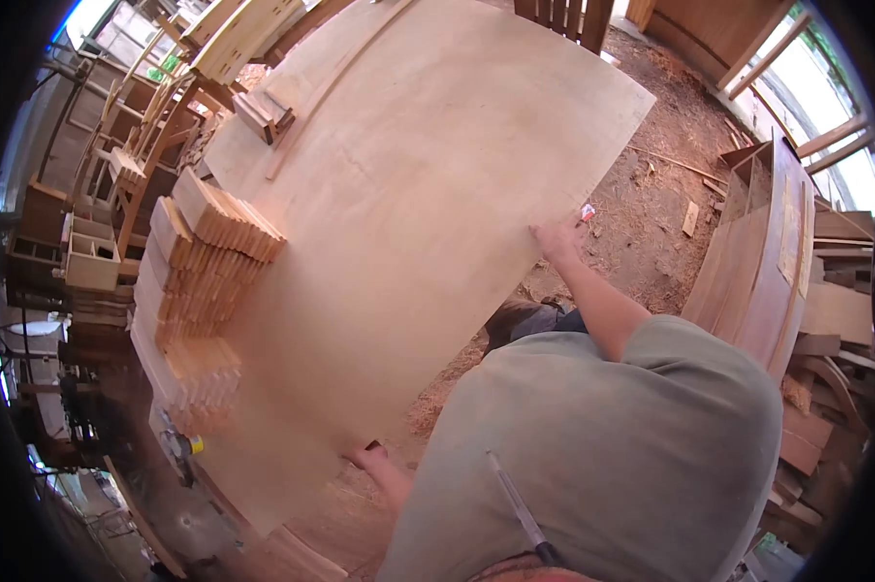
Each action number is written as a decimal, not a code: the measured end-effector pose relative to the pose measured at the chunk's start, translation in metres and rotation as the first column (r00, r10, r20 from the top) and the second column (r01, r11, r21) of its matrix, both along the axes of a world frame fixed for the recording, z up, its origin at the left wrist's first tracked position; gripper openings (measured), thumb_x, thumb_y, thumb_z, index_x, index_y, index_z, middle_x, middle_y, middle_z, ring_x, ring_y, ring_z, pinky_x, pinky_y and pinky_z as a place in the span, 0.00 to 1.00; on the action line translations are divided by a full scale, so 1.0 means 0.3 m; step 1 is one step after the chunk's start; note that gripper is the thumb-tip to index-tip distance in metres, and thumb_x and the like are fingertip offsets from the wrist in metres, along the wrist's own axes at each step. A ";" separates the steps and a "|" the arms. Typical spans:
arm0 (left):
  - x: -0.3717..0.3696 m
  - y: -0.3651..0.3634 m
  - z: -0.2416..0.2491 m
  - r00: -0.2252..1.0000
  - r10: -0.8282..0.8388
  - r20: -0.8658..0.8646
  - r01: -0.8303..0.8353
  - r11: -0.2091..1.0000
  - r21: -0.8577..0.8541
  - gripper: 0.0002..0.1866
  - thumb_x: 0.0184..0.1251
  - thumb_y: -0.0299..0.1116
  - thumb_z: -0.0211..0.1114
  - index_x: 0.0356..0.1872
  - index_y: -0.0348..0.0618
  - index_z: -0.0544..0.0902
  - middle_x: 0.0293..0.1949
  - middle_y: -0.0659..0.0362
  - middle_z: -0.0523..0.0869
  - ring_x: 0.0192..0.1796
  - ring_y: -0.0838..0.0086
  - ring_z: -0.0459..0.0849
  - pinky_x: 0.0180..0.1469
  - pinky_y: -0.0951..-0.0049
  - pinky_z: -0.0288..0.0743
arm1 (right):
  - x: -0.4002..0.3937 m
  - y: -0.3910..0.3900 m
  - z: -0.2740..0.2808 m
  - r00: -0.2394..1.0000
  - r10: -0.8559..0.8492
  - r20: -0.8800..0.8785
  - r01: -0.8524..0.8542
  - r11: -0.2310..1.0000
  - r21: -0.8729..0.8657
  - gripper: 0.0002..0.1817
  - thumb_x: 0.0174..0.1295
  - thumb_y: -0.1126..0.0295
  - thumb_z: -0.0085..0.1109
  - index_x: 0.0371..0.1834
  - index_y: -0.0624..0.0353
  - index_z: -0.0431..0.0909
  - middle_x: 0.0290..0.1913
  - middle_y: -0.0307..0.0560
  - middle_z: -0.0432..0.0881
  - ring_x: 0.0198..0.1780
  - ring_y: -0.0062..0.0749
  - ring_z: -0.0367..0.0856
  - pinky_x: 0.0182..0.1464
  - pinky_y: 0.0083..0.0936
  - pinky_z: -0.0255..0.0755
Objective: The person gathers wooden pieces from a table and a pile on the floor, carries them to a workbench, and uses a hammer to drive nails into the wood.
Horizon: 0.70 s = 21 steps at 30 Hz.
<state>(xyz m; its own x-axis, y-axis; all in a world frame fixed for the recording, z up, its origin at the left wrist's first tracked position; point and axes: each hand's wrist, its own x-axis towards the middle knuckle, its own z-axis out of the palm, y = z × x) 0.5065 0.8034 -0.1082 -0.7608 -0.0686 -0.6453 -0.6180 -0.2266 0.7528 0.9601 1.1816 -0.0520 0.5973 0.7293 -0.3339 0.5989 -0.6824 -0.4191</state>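
A large pale plywood sheet (428,165) spreads across the middle of the head view. My right hand (558,240) grips its near edge, thumb on top and the other fingers partly hidden. Beside that hand shows a small red-and-white item (588,212), too small to name. Lower down, my left hand (367,458) is closed at the sheet's near corner area, its fingers partly out of sight. A small dark patch shows by it that I cannot make out. A long thin wood strip (335,87) lies along the sheet's far side.
Stacked wooden pieces (200,291) stand at the sheet's left, with a power tool (178,446) below them. Short wood blocks (263,116) sit by the far edge. A wooden cabinet frame (757,252) stands at right. Sawdust and scraps cover the floor (660,184).
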 end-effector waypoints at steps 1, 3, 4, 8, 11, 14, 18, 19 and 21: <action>0.032 -0.003 0.024 0.999 0.047 0.002 -0.047 0.999 0.013 0.32 0.73 0.59 0.56 0.68 0.49 0.67 0.63 0.56 0.77 0.63 0.61 0.76 0.60 0.60 0.75 | -0.011 -0.024 0.017 0.999 0.047 0.002 -0.047 0.999 0.013 0.54 0.57 0.45 0.65 0.78 0.65 0.48 0.75 0.68 0.53 0.75 0.59 0.55 0.71 0.48 0.58; 0.070 0.015 0.047 0.990 -0.102 -0.098 0.114 0.986 0.123 0.31 0.72 0.59 0.57 0.65 0.48 0.70 0.59 0.56 0.78 0.58 0.64 0.79 0.57 0.61 0.77 | -0.024 -0.048 0.063 0.871 0.471 0.143 -0.492 0.822 0.288 0.54 0.57 0.52 0.64 0.79 0.62 0.41 0.76 0.71 0.47 0.77 0.65 0.46 0.75 0.52 0.49; 0.078 0.014 0.038 0.993 -0.061 -0.103 0.076 0.986 0.148 0.31 0.72 0.59 0.57 0.65 0.48 0.70 0.59 0.56 0.78 0.58 0.64 0.79 0.57 0.61 0.77 | -0.057 -0.039 0.068 0.853 0.500 0.152 -0.522 0.795 0.310 0.54 0.57 0.52 0.64 0.79 0.62 0.41 0.76 0.71 0.47 0.77 0.65 0.46 0.75 0.52 0.49; 0.151 -0.120 -0.072 0.990 0.032 0.139 -0.044 0.995 0.084 0.27 0.71 0.58 0.59 0.58 0.47 0.74 0.47 0.57 0.82 0.47 0.70 0.81 0.47 0.66 0.77 | -0.215 -0.063 0.062 0.675 0.711 0.200 -0.737 0.665 0.120 0.47 0.60 0.53 0.60 0.77 0.62 0.49 0.76 0.72 0.49 0.77 0.66 0.48 0.76 0.52 0.46; 0.370 -0.159 -0.126 0.942 0.098 0.320 -0.112 0.993 0.027 0.23 0.72 0.56 0.59 0.50 0.45 0.78 0.38 0.58 0.83 0.41 0.71 0.81 0.43 0.66 0.76 | -0.285 -0.032 0.100 0.383 0.908 0.169 -0.920 0.392 -0.024 0.39 0.61 0.54 0.59 0.72 0.64 0.61 0.78 0.68 0.47 0.77 0.62 0.48 0.76 0.50 0.47; 0.727 -0.176 -0.094 0.919 0.081 0.386 -0.025 0.989 -0.148 0.19 0.71 0.49 0.57 0.37 0.41 0.81 0.30 0.57 0.83 0.35 0.70 0.81 0.37 0.65 0.74 | -0.369 -0.031 0.081 0.045 0.995 0.085 -0.923 0.009 0.384 0.30 0.61 0.64 0.61 0.67 0.62 0.68 0.66 0.71 0.69 0.69 0.55 0.67 0.68 0.45 0.64; 1.022 -0.314 -0.176 0.794 -0.041 0.607 0.273 0.916 -0.295 0.13 0.65 0.38 0.57 0.35 0.39 0.83 0.23 0.56 0.82 0.21 0.69 0.79 0.18 0.62 0.66 | -0.507 -0.084 0.081 -0.244 0.779 -0.577 -0.848 0.118 0.517 0.13 0.70 0.66 0.58 0.42 0.68 0.81 0.28 0.47 0.85 0.31 0.28 0.82 0.39 0.26 0.77; 1.066 -0.321 -0.152 0.804 -0.089 0.587 0.324 0.895 -0.308 0.13 0.68 0.44 0.57 0.34 0.45 0.80 0.24 0.60 0.77 0.25 0.69 0.75 0.28 0.66 0.69 | -0.542 -0.098 0.083 -0.257 0.736 -0.626 -0.905 0.044 0.423 0.16 0.70 0.63 0.60 0.38 0.69 0.81 0.31 0.48 0.84 0.29 0.26 0.80 0.37 0.26 0.76; 1.144 -0.358 -0.165 0.895 0.063 0.441 0.133 0.907 -0.399 0.15 0.67 0.46 0.58 0.35 0.43 0.79 0.23 0.59 0.77 0.25 0.72 0.74 0.26 0.67 0.67 | -0.622 -0.156 0.110 -0.388 0.662 -0.642 -0.907 -0.149 0.394 0.15 0.69 0.62 0.61 0.38 0.68 0.81 0.31 0.48 0.85 0.29 0.25 0.80 0.38 0.26 0.76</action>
<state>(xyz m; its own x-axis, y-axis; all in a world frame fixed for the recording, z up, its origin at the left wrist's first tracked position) 0.8496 0.6959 -0.1578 -0.4156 -0.3780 -0.8272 -0.9036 0.0684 0.4228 0.7735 1.1350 -0.0189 -0.9479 0.0410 -0.3158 0.3177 0.1904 -0.9289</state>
